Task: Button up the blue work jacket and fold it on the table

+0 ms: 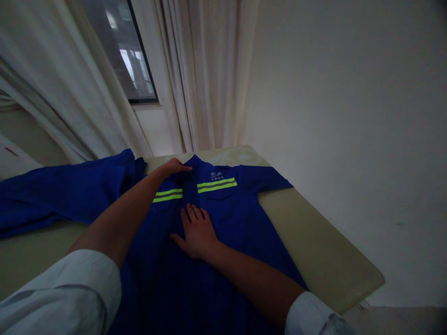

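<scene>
While the head view is tilted, the layout still reads fine. A blue work shirt lies spread face-up on a beige tabletop, collar at the far edge, hem out of frame toward the person. Long axis runs collar-to-body, roughly along the line of sight and between the two forearms. Lime reflective stripes cross the chest on both sides of the placket.

Left hand: reaches across from lower left, fingers curled over the collar edge. Can't tell if they're pinching cloth or just resting on it. It's the hand nearer the collar.

Right hand: flat on the chest just below the stripes, palm down, fingers spread and open, thumb toward the placket, no grip on anything. It's the hand nearer the shirt's centre line.

One long sleeve runs out to the left of view, bunched near the shoulder and hanging toward the table's edge. The opposite sleeve sits on the right, looks short, possibly folded under; can't tell.

Pale shirt cuffs show at both forearms. Behind the table: a white curtain, a window and a plain wall.
</scene>
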### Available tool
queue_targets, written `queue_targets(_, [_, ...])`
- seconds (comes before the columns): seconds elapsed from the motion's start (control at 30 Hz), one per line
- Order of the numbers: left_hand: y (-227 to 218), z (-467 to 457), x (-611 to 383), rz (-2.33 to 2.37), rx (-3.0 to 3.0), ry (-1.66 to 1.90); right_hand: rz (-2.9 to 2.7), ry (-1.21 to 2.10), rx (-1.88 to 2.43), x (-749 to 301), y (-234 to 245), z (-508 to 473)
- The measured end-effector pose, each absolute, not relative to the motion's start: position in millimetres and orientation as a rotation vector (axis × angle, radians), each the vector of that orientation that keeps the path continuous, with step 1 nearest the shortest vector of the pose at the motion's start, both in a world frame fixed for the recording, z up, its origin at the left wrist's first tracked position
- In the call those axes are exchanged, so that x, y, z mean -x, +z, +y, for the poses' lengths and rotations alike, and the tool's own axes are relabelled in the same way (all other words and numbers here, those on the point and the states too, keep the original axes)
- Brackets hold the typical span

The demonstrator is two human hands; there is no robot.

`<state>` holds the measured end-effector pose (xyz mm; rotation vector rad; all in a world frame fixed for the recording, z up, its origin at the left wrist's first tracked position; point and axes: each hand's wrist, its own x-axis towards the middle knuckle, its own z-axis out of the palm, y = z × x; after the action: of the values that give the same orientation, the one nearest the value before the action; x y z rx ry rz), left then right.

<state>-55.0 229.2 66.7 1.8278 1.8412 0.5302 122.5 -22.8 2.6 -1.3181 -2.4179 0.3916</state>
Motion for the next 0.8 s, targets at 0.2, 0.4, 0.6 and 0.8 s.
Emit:
queue_targets(0.2, [83,208,69,1.661,-1.937,0.495,-2.416,0.354,1.324,-123,3,-23])
queue_targets(0.4, [78,195,72,1.636,-1.824,0.535,-2.401,0.342,1.322,-122,0,-21])
queue_targets(0.6, [76,182,72,1.393,-2.14,0.546,-2.401,0.34,1.309,-122,0,-21])
queue_targets(0.8, [70,161,64,1.155,-2.487,0.161,-2.377,0.295,1.299,-121,1,-21])
